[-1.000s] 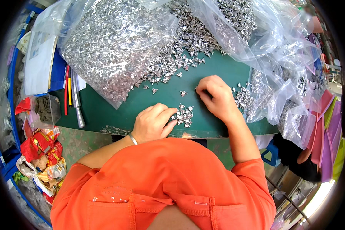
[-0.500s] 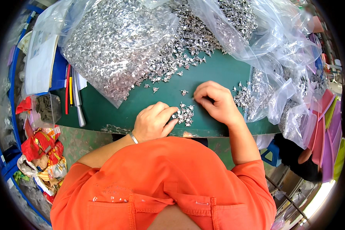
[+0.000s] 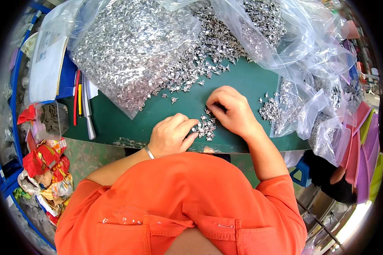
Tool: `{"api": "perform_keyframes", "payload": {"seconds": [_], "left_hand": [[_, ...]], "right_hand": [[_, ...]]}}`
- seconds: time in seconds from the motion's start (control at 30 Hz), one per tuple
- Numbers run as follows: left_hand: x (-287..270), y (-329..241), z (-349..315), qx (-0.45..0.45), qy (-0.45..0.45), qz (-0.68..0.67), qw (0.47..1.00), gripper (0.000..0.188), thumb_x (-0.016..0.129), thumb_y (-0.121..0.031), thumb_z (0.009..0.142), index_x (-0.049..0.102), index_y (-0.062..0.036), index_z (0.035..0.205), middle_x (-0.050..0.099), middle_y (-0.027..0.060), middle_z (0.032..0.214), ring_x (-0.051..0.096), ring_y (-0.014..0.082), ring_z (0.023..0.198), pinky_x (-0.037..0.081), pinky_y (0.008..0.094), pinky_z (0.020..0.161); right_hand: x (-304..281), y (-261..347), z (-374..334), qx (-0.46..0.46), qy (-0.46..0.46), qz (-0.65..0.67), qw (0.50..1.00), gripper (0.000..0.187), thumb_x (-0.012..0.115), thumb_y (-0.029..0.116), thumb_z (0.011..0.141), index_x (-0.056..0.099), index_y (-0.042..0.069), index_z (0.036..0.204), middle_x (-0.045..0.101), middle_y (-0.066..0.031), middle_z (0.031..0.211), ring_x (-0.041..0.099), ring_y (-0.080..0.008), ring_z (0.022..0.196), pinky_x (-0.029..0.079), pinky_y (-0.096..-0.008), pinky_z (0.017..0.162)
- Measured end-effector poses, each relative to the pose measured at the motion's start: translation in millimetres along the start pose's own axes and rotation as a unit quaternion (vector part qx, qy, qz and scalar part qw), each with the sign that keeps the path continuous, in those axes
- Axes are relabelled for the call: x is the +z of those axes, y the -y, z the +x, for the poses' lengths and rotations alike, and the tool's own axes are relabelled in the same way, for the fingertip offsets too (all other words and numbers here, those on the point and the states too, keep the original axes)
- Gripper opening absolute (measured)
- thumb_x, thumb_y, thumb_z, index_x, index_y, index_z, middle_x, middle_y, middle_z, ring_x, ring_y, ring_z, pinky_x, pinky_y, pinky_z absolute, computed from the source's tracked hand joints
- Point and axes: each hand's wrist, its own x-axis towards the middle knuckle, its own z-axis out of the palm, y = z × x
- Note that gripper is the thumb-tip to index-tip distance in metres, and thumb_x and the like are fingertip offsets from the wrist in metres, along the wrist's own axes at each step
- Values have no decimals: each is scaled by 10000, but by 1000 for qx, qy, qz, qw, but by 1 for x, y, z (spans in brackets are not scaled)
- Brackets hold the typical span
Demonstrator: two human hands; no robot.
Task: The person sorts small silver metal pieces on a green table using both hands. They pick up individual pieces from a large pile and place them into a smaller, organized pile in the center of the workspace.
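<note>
Perhaps the left hand [image 3: 169, 135], thumb and forefinger parted at the small pile of metal pieces [image 3: 207, 128] near the tabletop's [image 3: 230, 141] front edge, could sweep some off with a careless pull, while the curled right hand [image 3: 229, 109], its hold impossible to tell, might scatter others by brushing them.

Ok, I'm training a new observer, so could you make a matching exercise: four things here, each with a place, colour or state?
1. right hand
2. tabletop
3. left hand
4. red rod

A. green
B. beside the yellow rod
C. right of the nearest metal pile
D. bracelet at its wrist

Pairs: 1-C, 2-A, 3-D, 4-B
</note>
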Motion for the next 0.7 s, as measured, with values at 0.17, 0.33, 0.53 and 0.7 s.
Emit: {"api": "perform_keyframes", "payload": {"seconds": [0.17, 0.33, 0.53, 0.7], "left_hand": [[0, 0, 0, -3, 2, -1, 1000, 305, 817, -109, 783, 726, -91, 1074, 635, 48, 908, 643, 227, 746, 515, 357, 677], [1, 1, -1, 2, -1, 0, 1000, 308, 816, -110, 785, 725, -93, 1079, 632, 45, 907, 642, 226, 746, 514, 358, 677], [0, 1, 0, 2, 2, -3, 1000, 306, 813, -111, 787, 726, -95, 1081, 630, 43, 910, 641, 223, 744, 512, 355, 673], [1, 1, -1, -2, 2, 0, 1000, 315, 818, -111, 783, 727, -96, 1084, 628, 43, 906, 640, 220, 744, 510, 352, 670]], "right_hand": [[-17, -4, -4, -28, -19, -96, 995, 152, 724, -65, 788, 651, 28, 884, 665, -103, 883, 650, -330, 825, 541, -400, 739], [-25, -10, -6, 50, -60, -41, 996, 148, 713, -73, 808, 664, 24, 908, 684, -125, 931, 661, -340, 865, 548, -403, 769], [-14, -8, -9, -44, -15, -109, 993, 155, 732, -45, 779, 662, 36, 891, 677, -98, 936, 633, -314, 878, 532, -404, 744], [-23, -10, -19, -36, -16, -30, 999, 166, 715, -81, 785, 678, 31, 902, 701, -91, 951, 667, -306, 897, 553, -382, 793]]}}
